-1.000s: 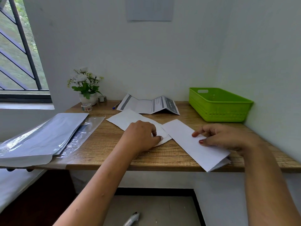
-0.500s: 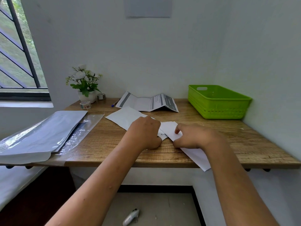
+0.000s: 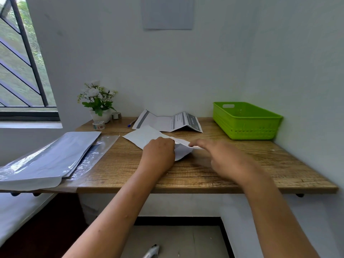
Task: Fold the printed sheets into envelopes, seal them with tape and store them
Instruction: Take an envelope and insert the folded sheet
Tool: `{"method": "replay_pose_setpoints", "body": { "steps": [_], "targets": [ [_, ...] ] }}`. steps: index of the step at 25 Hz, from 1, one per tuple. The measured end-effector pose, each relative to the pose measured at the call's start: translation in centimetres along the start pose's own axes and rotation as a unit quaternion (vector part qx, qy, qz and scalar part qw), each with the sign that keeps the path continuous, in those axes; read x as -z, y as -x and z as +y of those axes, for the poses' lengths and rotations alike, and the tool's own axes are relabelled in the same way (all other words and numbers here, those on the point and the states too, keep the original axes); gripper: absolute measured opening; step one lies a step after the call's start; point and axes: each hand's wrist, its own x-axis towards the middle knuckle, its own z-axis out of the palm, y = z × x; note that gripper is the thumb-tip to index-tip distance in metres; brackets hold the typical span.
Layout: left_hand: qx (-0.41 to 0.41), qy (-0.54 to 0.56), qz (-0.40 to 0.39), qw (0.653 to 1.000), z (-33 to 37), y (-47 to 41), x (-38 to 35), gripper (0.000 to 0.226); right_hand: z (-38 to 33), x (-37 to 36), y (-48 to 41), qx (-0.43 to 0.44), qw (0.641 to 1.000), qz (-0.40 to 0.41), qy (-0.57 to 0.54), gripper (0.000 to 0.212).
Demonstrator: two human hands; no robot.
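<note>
A white sheet (image 3: 143, 137), blank side up, lies at the middle of the wooden desk (image 3: 260, 164). My left hand (image 3: 158, 155) presses down on its near part with curled fingers. My right hand (image 3: 221, 157) pinches the sheet's right end and holds it lifted and folded over toward the left hand. A second printed sheet (image 3: 167, 121), creased into panels, stands tented behind them. Two tape rolls (image 3: 98, 125) sit by the flower pot at the back left.
A green plastic basket (image 3: 245, 121) stands at the back right against the wall. Clear plastic sleeves with grey sheets (image 3: 52, 157) overhang the desk's left edge. A potted white flower (image 3: 98, 101) and a blue pen (image 3: 132, 123) are at the back. An object lies on the floor (image 3: 151, 251).
My right hand slid left along the sheet from its far right end, then lifted that end and folded it over toward my left hand. The left hand stayed pressed in place.
</note>
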Motion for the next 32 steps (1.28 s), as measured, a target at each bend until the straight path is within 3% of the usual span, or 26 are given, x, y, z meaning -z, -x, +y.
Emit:
{"method": "replay_pose_setpoints", "body": {
  "steps": [3,6,11,15,24,28,32],
  "targets": [
    [0.029,0.064,-0.004,0.997,-1.0,-0.5,0.7,0.024,0.5,2.1,0.6,0.009,0.997,-0.026,-0.071,0.066],
    [0.004,0.072,-0.044,0.996,-1.6,-0.7,1.3,0.031,0.9,2.6,0.5,-0.007,0.997,-0.027,-0.071,0.053],
    [0.012,0.117,-0.052,0.992,-1.7,-0.8,1.1,0.035,-0.3,2.6,-0.4,-0.040,0.982,0.090,0.160,0.052],
    [0.011,0.141,-0.001,0.990,-1.1,-0.2,0.1,0.034,-1.5,1.5,-1.0,-0.060,0.966,0.122,0.220,0.041],
    [-0.010,0.164,0.038,0.986,-0.2,1.0,-0.2,0.042,0.9,1.0,-2.3,-0.145,0.976,0.148,0.072,0.037],
    [-0.016,0.183,0.055,0.981,-0.1,1.3,0.3,0.039,1.7,2.0,-2.8,-0.098,0.980,0.148,-0.085,0.042],
    [-0.009,0.197,0.039,0.980,-0.2,1.3,0.3,0.031,1.8,1.2,-3.6,-0.074,0.986,0.135,-0.068,0.042]
  ]
}}
